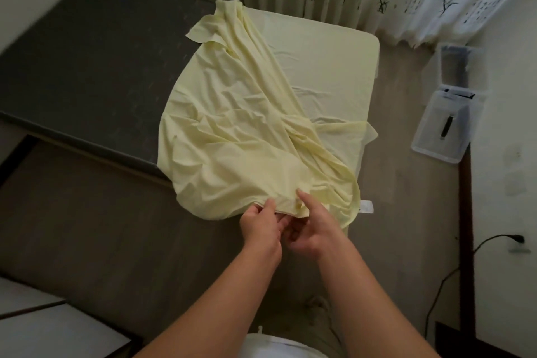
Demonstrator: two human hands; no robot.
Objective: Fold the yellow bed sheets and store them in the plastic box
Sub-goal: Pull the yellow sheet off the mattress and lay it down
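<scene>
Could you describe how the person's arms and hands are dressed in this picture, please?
Both hands, left and right, are bare: no gloves, rings, watch or bracelets visible. Both forearms are uncovered too, with no sleeves reaching into view down to the frame's lower edge.

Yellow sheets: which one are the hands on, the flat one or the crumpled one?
The crumpled sheet on top; both hands, left hand and right hand, pinch its near hem. The flat sheet lies spread beneath, untouched.
</scene>
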